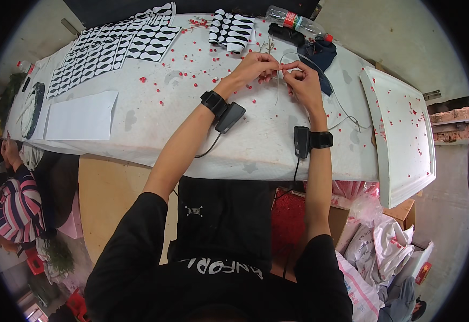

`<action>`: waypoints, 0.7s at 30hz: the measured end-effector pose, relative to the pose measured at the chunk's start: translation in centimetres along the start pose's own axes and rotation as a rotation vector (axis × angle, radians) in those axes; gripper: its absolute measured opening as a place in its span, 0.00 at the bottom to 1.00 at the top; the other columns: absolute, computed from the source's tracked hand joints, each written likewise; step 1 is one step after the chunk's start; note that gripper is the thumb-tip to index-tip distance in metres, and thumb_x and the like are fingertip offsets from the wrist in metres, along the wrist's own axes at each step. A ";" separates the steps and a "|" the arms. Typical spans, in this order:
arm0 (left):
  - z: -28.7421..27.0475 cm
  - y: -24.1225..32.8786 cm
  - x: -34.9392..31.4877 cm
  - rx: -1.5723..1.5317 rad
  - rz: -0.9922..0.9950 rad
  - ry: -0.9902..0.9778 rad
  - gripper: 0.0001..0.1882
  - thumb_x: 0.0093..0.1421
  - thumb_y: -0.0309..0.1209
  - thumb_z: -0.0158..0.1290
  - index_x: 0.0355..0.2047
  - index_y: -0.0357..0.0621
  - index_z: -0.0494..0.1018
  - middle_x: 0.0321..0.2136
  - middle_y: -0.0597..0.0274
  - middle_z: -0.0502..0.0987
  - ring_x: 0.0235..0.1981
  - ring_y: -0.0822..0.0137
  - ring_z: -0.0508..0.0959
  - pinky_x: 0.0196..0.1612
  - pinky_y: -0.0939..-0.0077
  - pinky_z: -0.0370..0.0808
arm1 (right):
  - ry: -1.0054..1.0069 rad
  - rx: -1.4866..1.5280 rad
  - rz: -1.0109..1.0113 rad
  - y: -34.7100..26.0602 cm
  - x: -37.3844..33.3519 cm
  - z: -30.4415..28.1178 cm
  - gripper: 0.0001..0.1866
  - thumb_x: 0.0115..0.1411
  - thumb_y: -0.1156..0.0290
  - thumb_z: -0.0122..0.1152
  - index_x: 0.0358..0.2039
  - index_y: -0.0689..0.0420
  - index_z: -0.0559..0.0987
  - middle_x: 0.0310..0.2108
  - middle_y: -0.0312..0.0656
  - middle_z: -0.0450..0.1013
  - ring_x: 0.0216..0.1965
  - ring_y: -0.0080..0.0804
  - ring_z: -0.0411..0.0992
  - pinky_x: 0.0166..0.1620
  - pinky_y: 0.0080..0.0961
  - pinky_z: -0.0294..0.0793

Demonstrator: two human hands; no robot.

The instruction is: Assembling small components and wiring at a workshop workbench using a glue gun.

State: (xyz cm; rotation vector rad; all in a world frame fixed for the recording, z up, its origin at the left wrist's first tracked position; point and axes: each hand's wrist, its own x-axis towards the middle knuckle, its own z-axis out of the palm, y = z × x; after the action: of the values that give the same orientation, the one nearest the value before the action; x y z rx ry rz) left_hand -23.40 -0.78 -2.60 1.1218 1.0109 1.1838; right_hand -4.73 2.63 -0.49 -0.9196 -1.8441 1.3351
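Note:
Over the far middle of the white-covered table, my two hands meet, fingertips almost touching. My left hand (257, 68) is closed in a pinch around a thin sprig (269, 45) whose fine greenish twigs rise above the fingers. Opposite it, my right hand (305, 85) has thumb and forefinger pressed together; what they grip is too small to make out. A spot of red shows between the hands. Below the fingers hangs a thin pale strand (277, 94). Small red berry-like beads (195, 85) lie scattered on the tabletop around both hands.
A white tray (401, 131) with red beads leans at the table's right. Black-and-white patterned sheets (92, 59) and white paper (81, 117) lie left. At the back are a plastic bottle (294, 21) and dark cloth (320, 56). A person in stripes (19, 204) sits far left.

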 end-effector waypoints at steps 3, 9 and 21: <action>0.0 0.0 -0.1 -0.017 -0.007 0.000 0.10 0.59 0.36 0.57 0.30 0.42 0.78 0.19 0.69 0.73 0.18 0.78 0.72 0.19 0.83 0.64 | -0.006 -0.014 0.007 0.0 -0.1 -0.1 0.06 0.58 0.75 0.60 0.35 0.63 0.77 0.13 0.31 0.68 0.14 0.13 0.61 0.19 0.15 0.59; 0.1 0.0 0.0 -0.011 -0.008 0.011 0.10 0.58 0.36 0.57 0.31 0.42 0.78 0.19 0.69 0.73 0.18 0.78 0.72 0.19 0.83 0.64 | -0.004 -0.021 0.010 0.0 0.0 -0.1 0.07 0.58 0.74 0.60 0.35 0.63 0.76 0.13 0.32 0.69 0.14 0.13 0.61 0.18 0.16 0.59; 0.2 0.1 0.0 -0.044 0.019 0.053 0.11 0.59 0.35 0.58 0.36 0.40 0.79 0.18 0.67 0.75 0.18 0.78 0.74 0.18 0.84 0.65 | -0.001 0.063 0.013 0.5 0.3 -0.3 0.05 0.60 0.74 0.59 0.32 0.63 0.75 0.15 0.31 0.69 0.15 0.14 0.62 0.19 0.16 0.59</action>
State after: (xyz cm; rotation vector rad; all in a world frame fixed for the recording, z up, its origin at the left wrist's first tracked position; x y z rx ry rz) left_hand -23.26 -0.79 -2.48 1.0723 1.0114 1.2507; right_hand -4.58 3.12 -0.89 -0.8991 -1.7888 1.3937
